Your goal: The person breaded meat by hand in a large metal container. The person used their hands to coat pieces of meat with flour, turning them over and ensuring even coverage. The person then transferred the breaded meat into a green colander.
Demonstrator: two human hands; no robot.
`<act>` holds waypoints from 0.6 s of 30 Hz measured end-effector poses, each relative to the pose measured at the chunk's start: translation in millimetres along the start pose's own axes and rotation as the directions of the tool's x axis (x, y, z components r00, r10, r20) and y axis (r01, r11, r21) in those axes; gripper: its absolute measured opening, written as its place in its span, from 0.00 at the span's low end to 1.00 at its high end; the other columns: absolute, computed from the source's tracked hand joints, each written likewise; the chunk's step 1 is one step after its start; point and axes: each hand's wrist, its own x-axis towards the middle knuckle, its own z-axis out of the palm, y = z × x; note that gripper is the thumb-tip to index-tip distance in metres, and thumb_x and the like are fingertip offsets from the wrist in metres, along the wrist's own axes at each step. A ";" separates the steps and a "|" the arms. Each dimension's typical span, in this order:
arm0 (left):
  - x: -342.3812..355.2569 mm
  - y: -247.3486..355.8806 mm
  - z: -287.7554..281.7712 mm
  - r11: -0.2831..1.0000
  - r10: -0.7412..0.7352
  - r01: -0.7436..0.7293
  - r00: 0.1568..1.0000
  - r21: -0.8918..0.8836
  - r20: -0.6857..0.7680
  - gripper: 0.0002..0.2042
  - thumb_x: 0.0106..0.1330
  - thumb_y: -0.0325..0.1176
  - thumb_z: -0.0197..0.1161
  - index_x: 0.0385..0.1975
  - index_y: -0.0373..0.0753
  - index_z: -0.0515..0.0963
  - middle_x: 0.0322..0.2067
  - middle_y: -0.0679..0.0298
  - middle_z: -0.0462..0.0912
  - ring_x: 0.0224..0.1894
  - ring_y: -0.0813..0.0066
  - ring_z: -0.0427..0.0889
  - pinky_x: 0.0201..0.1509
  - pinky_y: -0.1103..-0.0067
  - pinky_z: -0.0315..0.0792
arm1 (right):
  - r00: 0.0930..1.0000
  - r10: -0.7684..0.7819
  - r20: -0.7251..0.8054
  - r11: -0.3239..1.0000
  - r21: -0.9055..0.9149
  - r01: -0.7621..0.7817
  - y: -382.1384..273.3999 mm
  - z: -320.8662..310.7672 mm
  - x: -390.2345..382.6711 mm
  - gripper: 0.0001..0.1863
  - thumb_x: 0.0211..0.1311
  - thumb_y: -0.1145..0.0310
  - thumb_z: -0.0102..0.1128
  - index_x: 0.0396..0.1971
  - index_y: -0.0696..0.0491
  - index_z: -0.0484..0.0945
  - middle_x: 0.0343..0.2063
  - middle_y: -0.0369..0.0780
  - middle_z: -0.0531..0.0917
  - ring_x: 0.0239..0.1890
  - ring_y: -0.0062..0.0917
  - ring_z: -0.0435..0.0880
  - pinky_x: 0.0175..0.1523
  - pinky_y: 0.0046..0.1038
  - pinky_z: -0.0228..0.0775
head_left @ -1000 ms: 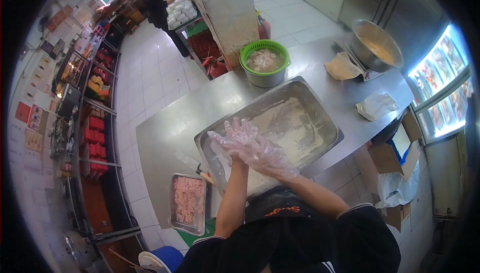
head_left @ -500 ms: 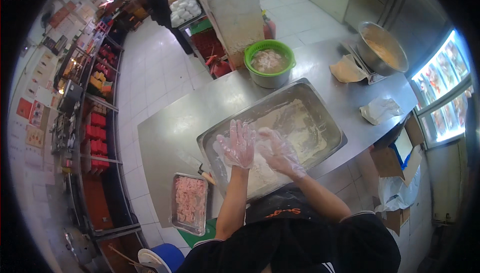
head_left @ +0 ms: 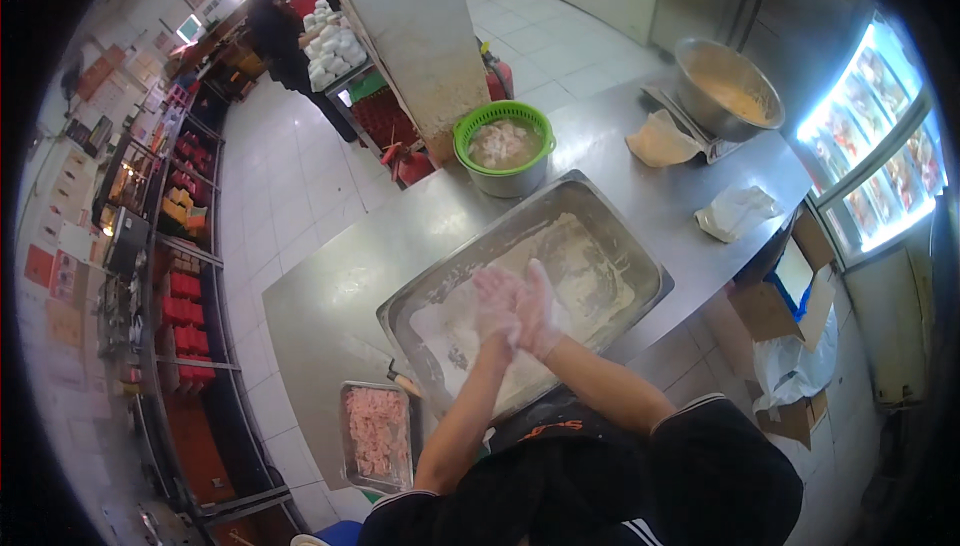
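Observation:
My left hand point(head_left: 494, 304) and my right hand point(head_left: 537, 314), both in clear plastic gloves dusted white, meet side by side over a deep metal tray point(head_left: 447, 284). Their inner edges touch, and the fingers stretch forward. I make out nothing held in either. Under them the tray holds white flour-like powder point(head_left: 600, 288), heaped at its right part and spread thin toward the left. Just left of the tray lies a tool with a wooden handle point(head_left: 404, 383). Beside it, a smaller metal tray point(head_left: 409, 441) holds chopped pink raw meat point(head_left: 374, 432).
Behind the big tray stands a pot with a green strainer point(head_left: 546, 149) of pale, wet pieces. A steel bowl point(head_left: 690, 86), a paper bag point(head_left: 662, 142) and a white bag point(head_left: 738, 214) are at the right. A pillar point(head_left: 420, 46) rises beyond the table; a person point(head_left: 282, 41) stands far left.
Both hands have come together, the right moving left against the left hand. The view has shifted, and the far person shows more fully.

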 end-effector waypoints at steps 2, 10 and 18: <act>-11.1 -29.6 8.0 0.999 -0.035 0.035 0.999 0.009 0.015 0.15 0.79 0.51 0.51 0.53 0.48 0.71 0.43 0.69 0.66 0.48 0.70 0.69 0.57 0.70 0.66 | 0.999 -0.033 0.037 0.998 0.049 0.031 -14.1 -22.7 22.9 0.39 0.80 0.46 0.46 0.77 0.59 0.56 0.75 0.50 0.64 0.77 0.40 0.64 0.80 0.37 0.56; 35.2 -1.2 -22.5 0.999 -0.003 0.006 0.999 0.049 -0.050 0.11 0.81 0.45 0.53 0.45 0.48 0.79 0.33 0.71 0.74 0.38 0.74 0.77 0.49 0.73 0.76 | 0.911 -0.264 0.317 0.211 -0.902 0.375 25.7 4.9 -16.7 0.37 0.81 0.48 0.43 0.78 0.58 0.56 0.77 0.51 0.62 0.80 0.42 0.59 0.83 0.40 0.48; -28.3 -51.0 1.2 0.952 -0.272 0.286 0.954 -0.112 0.123 0.22 0.83 0.53 0.47 0.62 0.45 0.74 0.54 0.62 0.83 0.55 0.63 0.81 0.63 0.64 0.75 | 0.926 -0.316 0.209 -0.090 -0.978 0.190 82.1 -119.7 54.8 0.34 0.75 0.56 0.43 0.78 0.49 0.60 0.78 0.43 0.63 0.79 0.38 0.61 0.79 0.40 0.53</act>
